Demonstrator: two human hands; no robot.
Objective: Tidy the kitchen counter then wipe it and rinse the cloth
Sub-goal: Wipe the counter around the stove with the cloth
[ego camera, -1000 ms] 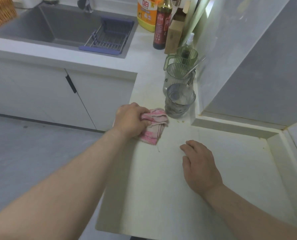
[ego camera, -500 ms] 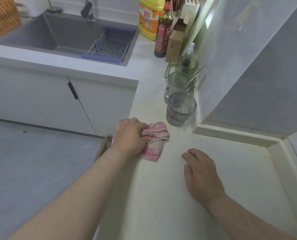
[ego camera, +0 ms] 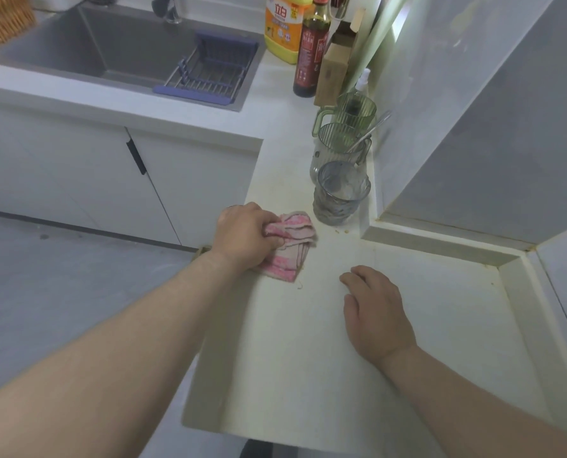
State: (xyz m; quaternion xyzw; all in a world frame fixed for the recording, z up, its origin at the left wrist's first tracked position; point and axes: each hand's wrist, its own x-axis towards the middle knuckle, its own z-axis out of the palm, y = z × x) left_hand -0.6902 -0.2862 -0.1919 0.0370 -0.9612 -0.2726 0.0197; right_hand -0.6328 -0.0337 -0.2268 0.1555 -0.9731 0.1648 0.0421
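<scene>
- Since a second ago: left hand and cloth have drawn back a little from the grey glass; cloth edge was just beside it, now there is a gap. Right hand unchanged.
- Counter: pale, L-shaped, yellowish staining along the wall joint.
- Sink: steel, far left, with a blue-ended wire rack set across its right end.
- Right hand: flat on the counter, palm down, fingers relaxed and together, holding nothing.
- Left hand: fingers curled over the cloth, gripping it and pressing it to the counter near the front edge.
- Yellow bottle: far end of counter, orange label reads "立白".
- Dark bottle: just right of it; red label, writing too small to read.
- Green cup, clear ribbed cup holding a spoon, then grey glass: in a row along the wall.
- Cloth: pink and white stripes, bunched, partly under the left hand.
- Crumbs: beside the glass base.
</scene>
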